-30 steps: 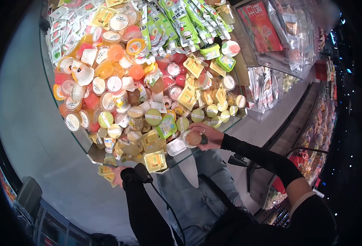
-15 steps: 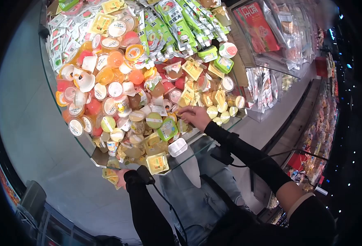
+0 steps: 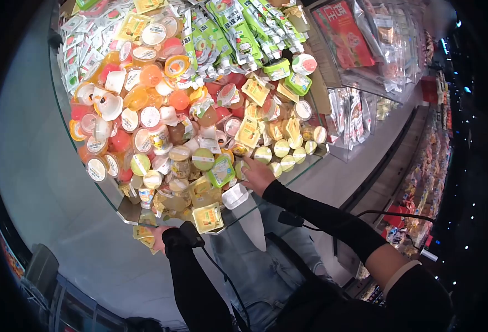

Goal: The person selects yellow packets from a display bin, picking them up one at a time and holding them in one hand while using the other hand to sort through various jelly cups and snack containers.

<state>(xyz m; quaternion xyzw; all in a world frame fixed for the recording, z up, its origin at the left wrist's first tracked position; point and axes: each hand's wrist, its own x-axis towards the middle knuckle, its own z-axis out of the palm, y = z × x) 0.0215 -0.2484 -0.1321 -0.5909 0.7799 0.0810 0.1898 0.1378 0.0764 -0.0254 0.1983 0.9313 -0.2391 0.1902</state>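
My left hand point(image 3: 159, 239) is below the front edge of the glass-sided bin point(image 3: 118, 213), its fingers closed on several yellow jelly cups point(image 3: 144, 233). At the front of the heap, my right hand point(image 3: 259, 176) has its fingers curled around a small jelly cup with a pale green lid point(image 3: 240, 168). A green square tub point(image 3: 222, 170) lies just left of those fingers. Below them is an upturned white tub point(image 3: 235, 196). Another yellow square jelly cup point(image 3: 207, 218) rests at the bin's front edge, between my hands.
Round jelly cups point(image 3: 150, 116) in orange, red and clear fill the bin. Green spouted pouches point(image 3: 234, 33) and small white sachets point(image 3: 84, 61) lie behind them. A clear-walled bin with a red package point(image 3: 344, 34) stands at the right. Cables point(image 3: 220, 268) hang from both wrists.
My right hand has moved down and left, from among the cups to the front of the heap. More small round cups show to its right. My left hand keeps its hold on the yellow cups.
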